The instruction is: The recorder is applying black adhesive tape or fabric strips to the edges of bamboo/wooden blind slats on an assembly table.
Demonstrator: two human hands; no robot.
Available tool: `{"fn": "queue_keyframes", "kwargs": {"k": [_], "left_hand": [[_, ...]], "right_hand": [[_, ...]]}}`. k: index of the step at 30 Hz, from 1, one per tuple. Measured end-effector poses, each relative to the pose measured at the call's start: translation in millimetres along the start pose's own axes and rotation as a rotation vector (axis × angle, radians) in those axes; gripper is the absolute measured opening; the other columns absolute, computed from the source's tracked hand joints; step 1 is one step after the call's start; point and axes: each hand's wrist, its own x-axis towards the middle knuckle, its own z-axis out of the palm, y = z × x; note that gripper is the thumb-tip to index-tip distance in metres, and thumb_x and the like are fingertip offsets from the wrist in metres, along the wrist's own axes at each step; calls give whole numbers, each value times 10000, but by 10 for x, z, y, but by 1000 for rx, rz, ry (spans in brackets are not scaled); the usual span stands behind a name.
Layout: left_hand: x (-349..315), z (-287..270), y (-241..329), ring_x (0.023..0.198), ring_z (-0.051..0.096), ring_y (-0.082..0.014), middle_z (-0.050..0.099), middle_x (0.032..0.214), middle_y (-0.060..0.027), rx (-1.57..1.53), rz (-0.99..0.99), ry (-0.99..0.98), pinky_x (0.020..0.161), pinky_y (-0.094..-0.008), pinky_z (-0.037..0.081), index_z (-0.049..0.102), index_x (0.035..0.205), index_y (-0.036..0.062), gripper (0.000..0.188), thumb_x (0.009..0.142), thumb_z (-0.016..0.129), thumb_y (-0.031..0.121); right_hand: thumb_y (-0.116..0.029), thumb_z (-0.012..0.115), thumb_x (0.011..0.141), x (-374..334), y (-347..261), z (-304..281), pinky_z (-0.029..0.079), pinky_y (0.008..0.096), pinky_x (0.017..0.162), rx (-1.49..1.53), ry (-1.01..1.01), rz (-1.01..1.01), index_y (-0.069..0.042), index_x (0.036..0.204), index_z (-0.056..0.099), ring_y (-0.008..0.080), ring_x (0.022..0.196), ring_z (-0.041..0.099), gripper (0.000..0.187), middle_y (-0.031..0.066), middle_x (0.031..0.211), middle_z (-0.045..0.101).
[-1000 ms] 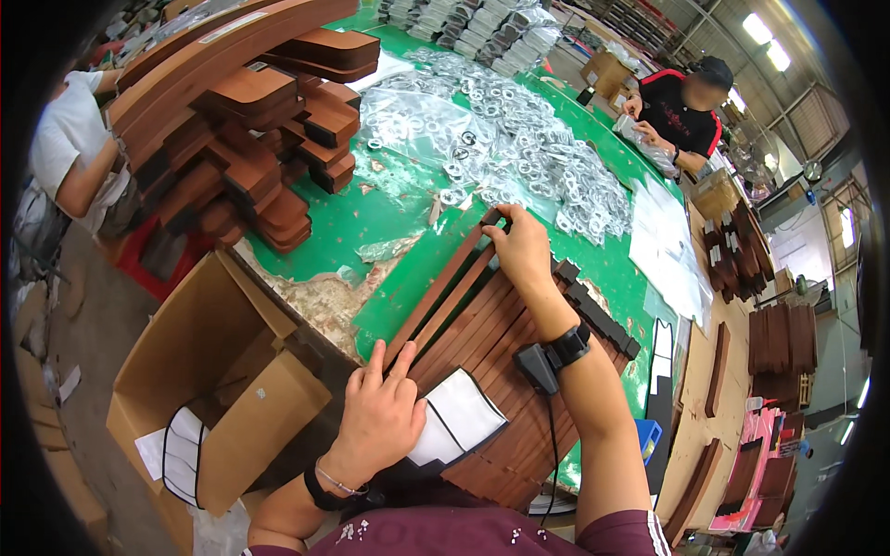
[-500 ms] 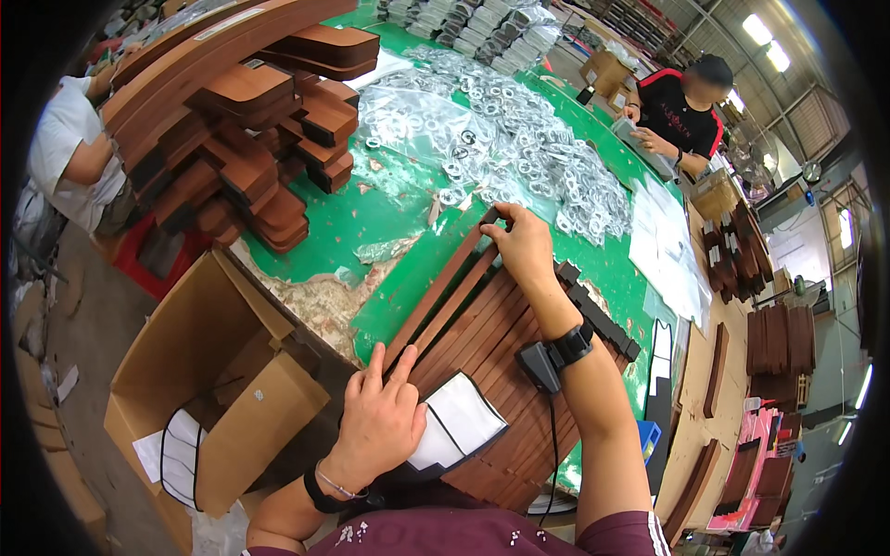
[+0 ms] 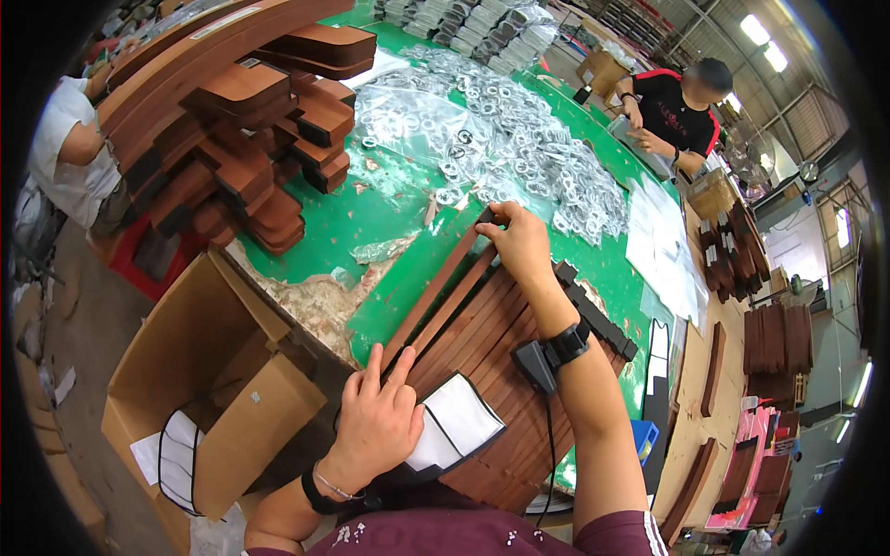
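Two narrow brown strips (image 3: 434, 298) with dark ends slant away from me over the green table, a little apart from a packed row of similar brown strips (image 3: 487, 343). My right hand (image 3: 519, 243) pinches the far end of the outermost strip between thumb and fingers. At the near ends, my left hand (image 3: 378, 422) rests with index and middle fingers stretched out and spread, touching the strips. A white sheet-like piece with black edging (image 3: 459, 422) lies on the row beside my left hand. Black end pieces (image 3: 598, 320) line the row's far right side.
A tall stack of brown boards (image 3: 241, 120) stands at the far left. Bagged ring-shaped parts (image 3: 528, 139) cover the table's middle. An open cardboard box (image 3: 269, 417) sits at my left. Across the table a co-worker (image 3: 677, 116) handles something grey; another person (image 3: 74, 153) is behind the stack.
My hands keep the same places on the strips. The co-worker's hands across the table have shifted slightly.
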Motion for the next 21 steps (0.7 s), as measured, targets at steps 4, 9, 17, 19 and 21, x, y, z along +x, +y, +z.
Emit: {"fn": "queue_keyframes", "kwargs": {"k": [4, 9, 17, 19, 21], "left_hand": [[-5, 2, -11, 1360, 419, -491, 485, 1490, -211, -4, -8, 0, 968, -539, 382, 535, 823, 32, 207, 843, 657, 199], [-11, 7, 7, 1354, 428, -489, 488, 1488, -209, 13, -1, 10, 965, -540, 386, 540, 826, 33, 207, 840, 661, 201], [-18, 25, -9, 1351, 431, -490, 490, 1484, -211, 19, -2, 17, 960, -544, 391, 540, 825, 34, 201, 832, 667, 189], [1, 20, 2, 1354, 428, -490, 492, 1482, -213, 4, 0, 21, 960, -545, 391, 536, 824, 33, 200, 830, 668, 183], [-12, 13, 9, 1354, 426, -491, 493, 1481, -214, 2, -7, 14, 962, -546, 390, 535, 824, 33, 200, 830, 668, 182]], "right_hand": [[-215, 810, 782, -15, -41, 35, 531, 440, 850, 6, -6, 42, -21, 1127, 708, 356, 977, 690, 409, 167, 1025, 740], [-203, 800, 789, -39, 44, 16, 524, 440, 873, 3, -21, -27, -35, 1167, 699, 361, 1010, 682, 426, 182, 1069, 730], [-175, 753, 843, -60, 96, 141, 525, 417, 908, 79, 103, -174, 2, 1155, 660, 389, 1068, 658, 370, 205, 1170, 688], [-177, 749, 850, -56, 152, 146, 525, 419, 908, 56, 132, -218, 4, 1160, 660, 391, 1067, 656, 369, 208, 1164, 689], [-179, 744, 858, -47, 156, 145, 525, 422, 908, 37, 159, -263, 6, 1165, 660, 394, 1066, 654, 368, 210, 1158, 690]]}}
